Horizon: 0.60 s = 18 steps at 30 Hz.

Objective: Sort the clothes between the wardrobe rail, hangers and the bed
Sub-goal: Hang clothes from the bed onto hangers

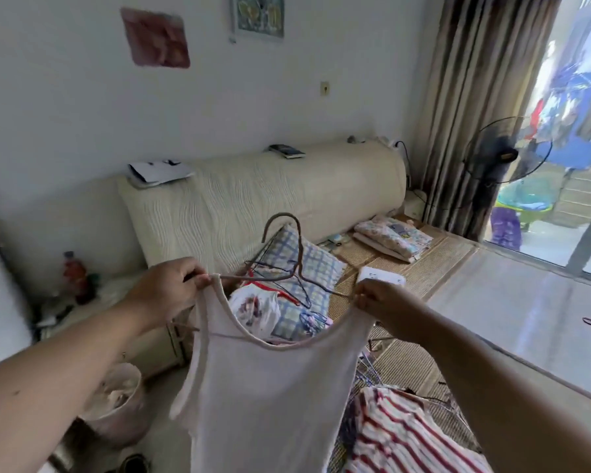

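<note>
head view, hanger [300,254] crosswise, hook up, vest [270,387] down

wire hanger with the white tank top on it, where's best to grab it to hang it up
Probably take the wire hanger by its neck just under the hook, from above: it stands upright, clear of the white tank top.

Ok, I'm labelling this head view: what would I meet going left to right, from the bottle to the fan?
red bottle → left hand → wire hanger → right hand → standing fan
</note>
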### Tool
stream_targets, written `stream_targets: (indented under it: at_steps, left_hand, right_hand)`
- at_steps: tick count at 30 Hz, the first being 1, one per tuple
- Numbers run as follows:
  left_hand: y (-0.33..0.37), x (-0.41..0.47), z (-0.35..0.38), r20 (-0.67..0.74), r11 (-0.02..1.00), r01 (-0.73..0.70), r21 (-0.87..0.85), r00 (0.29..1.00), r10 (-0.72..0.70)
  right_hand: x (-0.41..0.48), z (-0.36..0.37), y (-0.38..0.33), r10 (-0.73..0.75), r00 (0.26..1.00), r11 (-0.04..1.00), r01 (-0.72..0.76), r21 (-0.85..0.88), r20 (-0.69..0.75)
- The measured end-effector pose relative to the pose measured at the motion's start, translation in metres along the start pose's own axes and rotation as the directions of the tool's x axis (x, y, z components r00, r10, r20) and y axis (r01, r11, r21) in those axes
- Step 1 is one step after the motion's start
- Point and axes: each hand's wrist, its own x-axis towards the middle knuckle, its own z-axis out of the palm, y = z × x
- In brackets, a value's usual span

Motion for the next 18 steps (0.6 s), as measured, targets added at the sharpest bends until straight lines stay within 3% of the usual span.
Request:
stream_targets:
  at_steps: [5,9,18]
  left_hand:
    - [-0.050,0.047,-0.031,-0.043,0.980,0.036,0.195,0.999,-0.028]
    - [-0.089,0.094,-0.033,-0.093,0.962,0.099,0.256,0.993,-0.078]
    - [-0.195,0.237,0.030,0.028,0.935,0.178,0.306,0.980,-0.196]
  right_hand:
    - [0.072,0.076,-0.034,0.047,0.998,0.995,-0.044,0.092,-0.035]
    - [0.132,0.119,-0.039,0.051,0.997,0.994,-0.045,0.099,-0.055]
    - [0.285,0.193,0.007,0.145,0.987,0.987,-0.139,0.086,-0.073]
